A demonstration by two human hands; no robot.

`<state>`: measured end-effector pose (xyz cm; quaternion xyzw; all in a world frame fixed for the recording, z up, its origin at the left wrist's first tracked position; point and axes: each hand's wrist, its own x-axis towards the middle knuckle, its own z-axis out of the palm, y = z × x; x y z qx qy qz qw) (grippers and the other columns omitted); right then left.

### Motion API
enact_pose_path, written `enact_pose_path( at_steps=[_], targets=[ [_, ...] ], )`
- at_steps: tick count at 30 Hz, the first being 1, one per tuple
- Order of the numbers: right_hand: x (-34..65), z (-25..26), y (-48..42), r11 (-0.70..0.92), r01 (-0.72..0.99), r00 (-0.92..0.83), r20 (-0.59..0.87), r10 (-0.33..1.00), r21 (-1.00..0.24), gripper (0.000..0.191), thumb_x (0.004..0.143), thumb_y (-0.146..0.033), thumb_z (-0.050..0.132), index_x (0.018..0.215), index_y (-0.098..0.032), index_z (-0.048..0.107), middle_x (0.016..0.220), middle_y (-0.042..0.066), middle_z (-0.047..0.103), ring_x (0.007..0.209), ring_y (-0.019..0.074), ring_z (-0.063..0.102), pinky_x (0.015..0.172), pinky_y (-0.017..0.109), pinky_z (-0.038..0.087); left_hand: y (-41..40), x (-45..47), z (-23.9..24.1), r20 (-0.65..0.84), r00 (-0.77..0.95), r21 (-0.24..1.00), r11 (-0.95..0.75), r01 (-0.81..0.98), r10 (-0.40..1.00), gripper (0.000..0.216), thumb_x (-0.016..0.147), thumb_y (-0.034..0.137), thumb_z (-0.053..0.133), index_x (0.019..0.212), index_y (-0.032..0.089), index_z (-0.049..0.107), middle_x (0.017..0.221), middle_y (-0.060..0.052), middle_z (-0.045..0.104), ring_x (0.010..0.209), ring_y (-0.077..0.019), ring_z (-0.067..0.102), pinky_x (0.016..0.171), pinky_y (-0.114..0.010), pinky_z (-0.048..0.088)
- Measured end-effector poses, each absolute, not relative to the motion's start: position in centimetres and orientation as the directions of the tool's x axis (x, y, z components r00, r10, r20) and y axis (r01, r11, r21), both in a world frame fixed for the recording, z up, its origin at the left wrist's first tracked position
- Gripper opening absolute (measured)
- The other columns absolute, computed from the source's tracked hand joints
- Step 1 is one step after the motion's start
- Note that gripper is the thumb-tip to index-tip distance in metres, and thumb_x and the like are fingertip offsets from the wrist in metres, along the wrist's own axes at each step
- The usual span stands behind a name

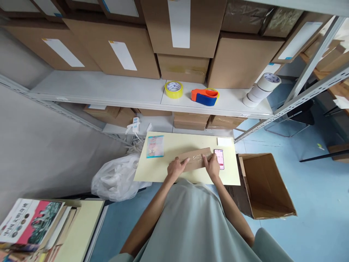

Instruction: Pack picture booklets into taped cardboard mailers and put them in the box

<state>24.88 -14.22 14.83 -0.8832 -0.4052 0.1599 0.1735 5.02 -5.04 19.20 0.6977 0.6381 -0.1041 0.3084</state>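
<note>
Between my two hands is a small flat cardboard box [195, 160] with shiny clear tape across its top. My left hand [176, 168] grips its left end, thumb lying on top. At the right end my right hand [212, 166] holds it the same way, thumb on the taped face. The box is slightly tilted, its right end farther from me, over a pale yellow table [163, 173]. Just beyond my right hand lies a phone [219, 158] with a lit pink screen. A printed plastic packet [155, 146] rests on the table's left part.
A shelf [122, 89] behind the table bears a yellow tape roll [173, 90], an orange-and-blue tape dispenser [205, 97], stacked white rolls [261, 90] and large cartons [182, 32]. An open carton [265, 185] stands right; a white plastic bag [117, 178] and books [29, 222] are left.
</note>
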Motion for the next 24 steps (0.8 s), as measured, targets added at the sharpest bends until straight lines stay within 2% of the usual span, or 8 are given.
enact_pose_path(
  at_steps=[4,6,8,11,15,18,21,24],
  targets=[
    [24.7,15.6,-15.0,-0.610,0.656,0.613,-0.158,0.774,-0.444,0.056,0.108,-0.071,0.039,0.119,-0.017,0.051,0.108,0.019,0.073,0.099,0.0357,0.074,0.081,0.040,0.054,-5.3,4.3,20.0,-0.533,0.202,0.333,-0.015,0.943,0.822,0.059,0.107,0.065,0.042,0.116,0.014,0.072,0.119,-0.023,0.080,0.120,-0.0367,0.075,0.092,-0.038,0.053],
    [23.6,16.1,-14.4,-0.613,0.659,0.637,-0.108,0.763,-0.436,0.069,0.102,-0.079,0.048,0.124,-0.014,0.050,0.113,0.025,0.071,0.110,0.0408,0.072,0.090,0.046,0.055,-5.7,4.7,20.5,-0.509,0.189,0.346,-0.001,0.938,0.840,0.069,0.104,0.072,0.044,0.121,0.011,0.069,0.120,-0.026,0.079,0.119,-0.0380,0.076,0.091,-0.039,0.053],
    [22.4,16.6,-13.4,-0.601,0.662,0.670,-0.004,0.742,-0.448,0.087,0.095,-0.083,0.057,0.137,-0.008,0.045,0.130,0.034,0.064,0.130,0.0461,0.063,0.104,0.053,0.051,-6.0,5.4,21.0,-0.497,0.161,0.369,0.040,0.928,0.853,0.086,0.097,0.084,0.046,0.129,0.006,0.065,0.123,-0.030,0.077,0.120,-0.0405,0.075,0.089,-0.039,0.053],
    [21.2,17.1,-11.9,-0.556,0.659,0.699,0.138,0.702,-0.506,0.103,0.092,-0.081,0.063,0.152,-0.002,0.035,0.150,0.040,0.051,0.148,0.0484,0.047,0.116,0.059,0.043,-6.1,6.2,21.4,-0.493,0.107,0.419,0.128,0.899,0.863,0.101,0.090,0.091,0.049,0.135,0.002,0.060,0.127,-0.033,0.075,0.124,-0.0424,0.073,0.089,-0.040,0.054],
    [21.5,17.1,-11.3,-0.440,0.677,0.638,0.173,0.750,-0.590,0.083,0.103,-0.072,0.051,0.156,-0.009,0.040,0.146,0.030,0.060,0.139,0.0409,0.057,0.113,0.056,0.047,-5.7,5.4,20.6,-0.462,0.022,0.459,0.218,0.861,0.886,0.095,0.091,0.087,0.056,0.137,0.003,0.058,0.127,-0.032,0.075,0.122,-0.0413,0.074,0.090,-0.040,0.054],
    [22.5,16.6,-12.0,-0.358,0.666,0.586,0.161,0.795,-0.654,0.068,0.110,-0.065,0.040,0.152,-0.013,0.050,0.143,0.024,0.066,0.134,0.0344,0.063,0.111,0.049,0.051,-5.3,3.6,19.3,-0.415,0.007,0.465,0.206,0.861,0.910,0.078,0.095,0.079,0.059,0.131,0.010,0.064,0.120,-0.025,0.079,0.115,-0.0389,0.076,0.088,-0.038,0.053],
    [23.5,15.3,-13.2,-0.293,0.666,0.537,0.169,0.826,-0.686,0.059,0.112,-0.059,0.039,0.139,-0.013,0.065,0.137,0.022,0.069,0.129,0.0315,0.065,0.109,0.046,0.053,-5.0,1.3,17.6,-0.407,0.078,0.463,0.132,0.876,0.910,0.052,0.102,0.069,0.059,0.111,0.020,0.074,0.111,-0.016,0.082,0.112,-0.0337,0.076,0.088,-0.034,0.051],
    [24.1,13.1,-14.8,-0.318,0.678,0.515,0.121,0.848,-0.663,0.051,0.111,-0.055,0.046,0.119,-0.015,0.077,0.125,0.020,0.070,0.119,0.0310,0.068,0.105,0.046,0.056,-5.0,-0.6,15.5,-0.415,0.162,0.459,0.052,0.887,0.895,0.041,0.106,0.059,0.058,0.099,0.023,0.077,0.109,-0.012,0.082,0.109,-0.0283,0.075,0.091,-0.031,0.050]
  ],
)
